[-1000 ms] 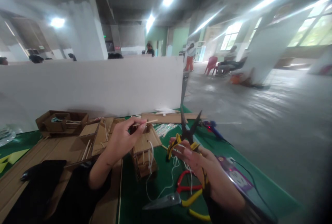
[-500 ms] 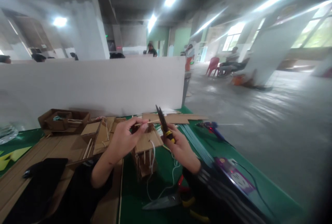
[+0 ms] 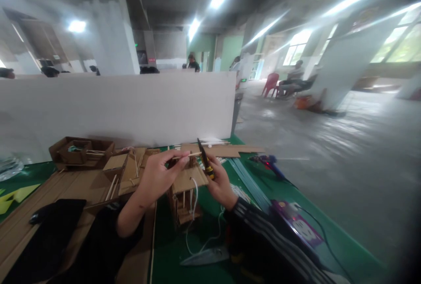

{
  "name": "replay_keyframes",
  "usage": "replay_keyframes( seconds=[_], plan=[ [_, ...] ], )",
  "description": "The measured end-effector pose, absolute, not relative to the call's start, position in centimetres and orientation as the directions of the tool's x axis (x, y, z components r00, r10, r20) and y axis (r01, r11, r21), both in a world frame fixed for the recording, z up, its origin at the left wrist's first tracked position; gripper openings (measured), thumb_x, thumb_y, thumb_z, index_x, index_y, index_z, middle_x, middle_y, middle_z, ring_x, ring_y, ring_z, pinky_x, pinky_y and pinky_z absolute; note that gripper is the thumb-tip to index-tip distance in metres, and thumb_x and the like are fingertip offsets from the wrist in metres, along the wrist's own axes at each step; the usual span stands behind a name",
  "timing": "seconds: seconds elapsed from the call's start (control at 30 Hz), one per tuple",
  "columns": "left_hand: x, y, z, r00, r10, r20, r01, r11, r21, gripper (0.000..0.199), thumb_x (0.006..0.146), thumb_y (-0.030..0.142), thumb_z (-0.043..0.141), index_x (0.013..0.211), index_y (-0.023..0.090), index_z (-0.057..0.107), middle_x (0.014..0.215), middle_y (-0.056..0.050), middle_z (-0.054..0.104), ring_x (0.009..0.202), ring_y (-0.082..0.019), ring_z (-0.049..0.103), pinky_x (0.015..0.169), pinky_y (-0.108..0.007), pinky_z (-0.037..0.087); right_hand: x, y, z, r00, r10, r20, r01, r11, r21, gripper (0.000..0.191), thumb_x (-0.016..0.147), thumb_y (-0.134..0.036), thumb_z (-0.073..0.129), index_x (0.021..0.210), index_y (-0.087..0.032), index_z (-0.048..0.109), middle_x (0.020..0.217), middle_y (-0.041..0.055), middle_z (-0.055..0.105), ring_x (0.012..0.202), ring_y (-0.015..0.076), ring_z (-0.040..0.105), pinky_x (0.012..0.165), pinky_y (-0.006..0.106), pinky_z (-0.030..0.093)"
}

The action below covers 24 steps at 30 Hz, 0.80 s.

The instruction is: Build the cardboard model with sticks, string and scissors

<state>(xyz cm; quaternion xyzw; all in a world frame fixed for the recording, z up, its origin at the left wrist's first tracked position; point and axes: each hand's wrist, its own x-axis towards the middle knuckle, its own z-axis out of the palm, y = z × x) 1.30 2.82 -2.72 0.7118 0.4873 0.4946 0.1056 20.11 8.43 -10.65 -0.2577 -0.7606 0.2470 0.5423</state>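
Observation:
A thin wooden stick (image 3: 194, 155) is pinched between the thumb and fingers of my left hand (image 3: 162, 173). My right hand (image 3: 221, 183) is closed round the black and yellow pliers (image 3: 205, 161), whose jaws point up and stand at the stick's right end. Whether the jaws grip the stick cannot be made out. Below both hands stands a cardboard structure (image 3: 189, 181) with upright sticks and a white cord (image 3: 196, 192) hanging from its top.
Scissors (image 3: 205, 257) lie near the front of the green table. A glue gun (image 3: 270, 165) and a power strip (image 3: 299, 224) are at the right. Cardboard boxes (image 3: 108, 145) and a black pad (image 3: 49, 235) are at the left; a white partition (image 3: 131, 108) stands behind.
My right hand has shifted slightly left with the pliers, which are now closer to the stick and show more edge-on. My left hand has hardly moved.

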Motion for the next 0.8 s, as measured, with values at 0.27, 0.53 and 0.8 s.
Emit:
replay_keyframes(
  seconds=[0.27, 0.53, 0.8],
  plan=[
    [1.4, 3.0, -3.1, 0.037, 0.775, 0.631, 0.572, -0.535, 0.622, 0.017, 0.088, 0.033, 0.064, 0.099, 0.026, 0.075, 0.100, -0.001, 0.078, 0.090, -0.019, 0.071, 0.084, -0.032, 0.056, 19.9, 8.4, -9.3, -0.366, 0.602, 0.710, 0.096, 0.783, -0.614, 0.029, 0.086, -0.022, 0.056, 0.113, -0.022, 0.065, 0.136, 0.0096, 0.051, 0.127, 0.0261, 0.048, 0.107, 0.038, 0.039],
    [2.2, 1.7, -2.0, 0.061, 0.625, 0.778, 0.623, -0.633, 0.459, 0.015, 0.086, 0.023, 0.068, 0.097, 0.027, 0.076, 0.097, -0.001, 0.077, 0.099, -0.022, 0.061, 0.090, -0.040, 0.049, 21.1, 6.7, -6.1, -0.365, 0.552, 0.750, 0.143, 0.829, -0.541, 0.025, 0.088, -0.016, 0.053, 0.109, -0.020, 0.065, 0.133, 0.0109, 0.052, 0.126, 0.0255, 0.048, 0.106, 0.039, 0.040],
    [4.1, -1.9, -0.9, 0.063, 0.540, 0.840, 0.627, -0.676, 0.387, 0.015, 0.083, 0.019, 0.070, 0.095, 0.028, 0.075, 0.089, 0.002, 0.077, 0.090, -0.019, 0.066, 0.103, -0.047, 0.040, 23.4, 1.0, -2.0, -0.398, 0.628, 0.669, 0.313, 0.778, -0.545, 0.019, 0.082, -0.009, 0.054, 0.096, -0.019, 0.062, 0.120, 0.0100, 0.059, 0.112, 0.0250, 0.055, 0.097, 0.037, 0.046]
  ],
)
